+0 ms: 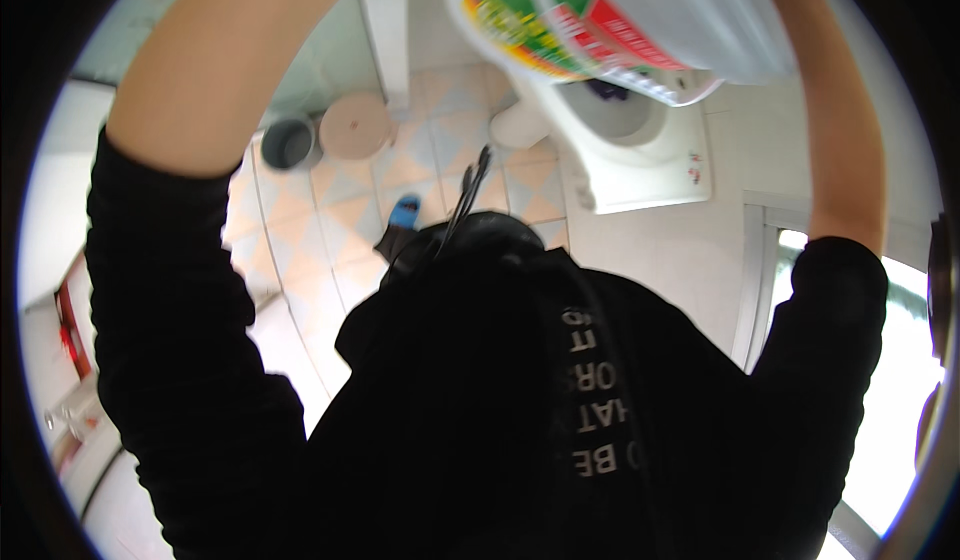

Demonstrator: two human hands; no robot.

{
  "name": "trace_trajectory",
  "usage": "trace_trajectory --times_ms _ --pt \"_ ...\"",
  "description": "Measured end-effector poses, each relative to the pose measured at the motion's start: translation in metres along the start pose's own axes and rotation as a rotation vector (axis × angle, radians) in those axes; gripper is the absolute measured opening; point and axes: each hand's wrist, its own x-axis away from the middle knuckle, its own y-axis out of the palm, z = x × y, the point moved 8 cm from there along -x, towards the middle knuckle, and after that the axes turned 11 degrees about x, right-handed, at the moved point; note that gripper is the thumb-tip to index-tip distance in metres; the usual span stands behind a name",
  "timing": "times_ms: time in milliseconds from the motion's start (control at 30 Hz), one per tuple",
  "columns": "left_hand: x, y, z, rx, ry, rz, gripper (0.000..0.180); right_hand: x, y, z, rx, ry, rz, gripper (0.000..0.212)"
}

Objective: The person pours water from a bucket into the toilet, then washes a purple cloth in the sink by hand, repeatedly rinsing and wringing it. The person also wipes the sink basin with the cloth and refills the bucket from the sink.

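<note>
A big white plastic package [690, 10] with a green, red and yellow print hangs large at the upper right, blurred and cut off by the upper edge. Next to it my right forearm [840, 130] reaches up, and my right hand lies beyond the picture. My left forearm [220, 70] is raised too, running out at the top, so my left hand is also outside the view. Whether either hand holds the package cannot be seen. Below the package stands a white washbasin [645, 175], with something dark inside its bowl, partly covered by the package.
On the tiled floor [350, 220] are a grey bucket [289, 144] and a round pinkish lid or stool top [355, 127]. A foot in a blue slipper [405, 210] shows below my body. A bright window or door [880, 350] is at right. Dark straps or cords [466, 195] hang before my chest.
</note>
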Motion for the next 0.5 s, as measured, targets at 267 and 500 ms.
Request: trace_trajectory --times_ms 267,500 --pt "-0.008 -0.009 -0.02 -0.029 -0.13 -0.025 0.027 0.069 -0.006 -0.039 0.004 -0.144 0.152 0.018" --pt "0.004 -0.003 -0.007 -0.248 -0.052 -0.003 0.034 0.072 -0.018 -0.04 -0.223 -0.17 0.175 0.021"
